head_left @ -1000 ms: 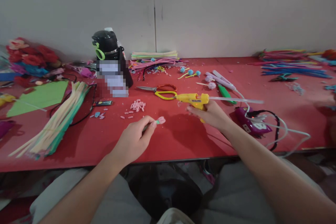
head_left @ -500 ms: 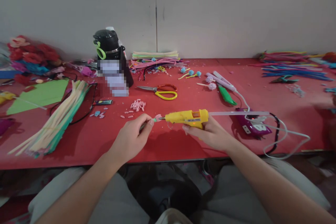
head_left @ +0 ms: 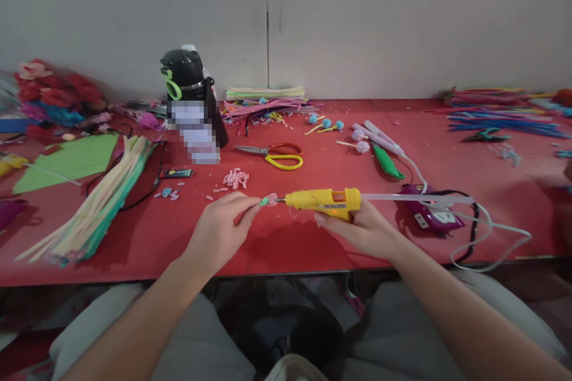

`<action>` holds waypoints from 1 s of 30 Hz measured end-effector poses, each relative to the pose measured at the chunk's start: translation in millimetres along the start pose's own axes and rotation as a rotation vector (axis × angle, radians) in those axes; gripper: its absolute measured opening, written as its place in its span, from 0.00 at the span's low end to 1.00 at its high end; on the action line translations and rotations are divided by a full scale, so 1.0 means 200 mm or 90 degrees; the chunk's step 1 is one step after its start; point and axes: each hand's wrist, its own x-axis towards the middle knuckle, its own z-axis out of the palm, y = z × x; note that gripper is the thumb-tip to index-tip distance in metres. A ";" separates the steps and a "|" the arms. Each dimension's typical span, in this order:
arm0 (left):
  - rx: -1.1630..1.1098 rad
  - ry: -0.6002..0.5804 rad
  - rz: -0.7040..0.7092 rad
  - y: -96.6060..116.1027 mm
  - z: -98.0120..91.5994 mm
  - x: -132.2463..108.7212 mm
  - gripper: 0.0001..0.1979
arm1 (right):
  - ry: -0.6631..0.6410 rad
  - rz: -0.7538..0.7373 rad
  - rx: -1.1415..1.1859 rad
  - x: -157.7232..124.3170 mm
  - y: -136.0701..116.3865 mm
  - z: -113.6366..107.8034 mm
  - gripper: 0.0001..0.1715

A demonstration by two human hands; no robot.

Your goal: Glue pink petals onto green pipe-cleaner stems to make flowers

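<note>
My left hand (head_left: pixel 222 225) pinches a small green-and-pink pipe-cleaner flower (head_left: pixel 269 200) between thumb and fingertips, above the near part of the red table. My right hand (head_left: pixel 357 227) is wrapped round the handle of a yellow hot glue gun (head_left: pixel 319 199). The gun's metal nozzle points left, at or very near the pink end of the flower; whether they touch I cannot tell. A long clear glue stick (head_left: pixel 415 197) sticks out from the back of the gun. Just beyond my left hand lies a heap of short pink pieces (head_left: pixel 236 178).
Scissors (head_left: pixel 286 161) lie in the middle, behind the hands. A black bottle (head_left: pixel 183 71) stands at the back left, beside a bundle of cream and green pipe cleaners (head_left: pixel 102 196). At right are a purple power strip (head_left: pixel 424 214), a lilac straightener (head_left: pixel 382 137) and pliers (head_left: pixel 487 136).
The glue gun and my right hand have shifted slightly right and down. My left hand has turned a little, so more of the flower's green part shows.
</note>
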 end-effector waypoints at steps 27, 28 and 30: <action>0.025 -0.040 -0.067 0.04 0.01 -0.01 0.13 | -0.031 -0.061 -0.078 -0.02 0.01 0.04 0.17; 0.027 -0.040 -0.066 0.04 0.01 -0.01 0.13 | -0.029 -0.065 -0.079 -0.02 0.01 0.04 0.17; 0.030 -0.039 -0.064 0.04 0.01 -0.01 0.14 | -0.027 -0.067 -0.084 -0.02 0.01 0.04 0.16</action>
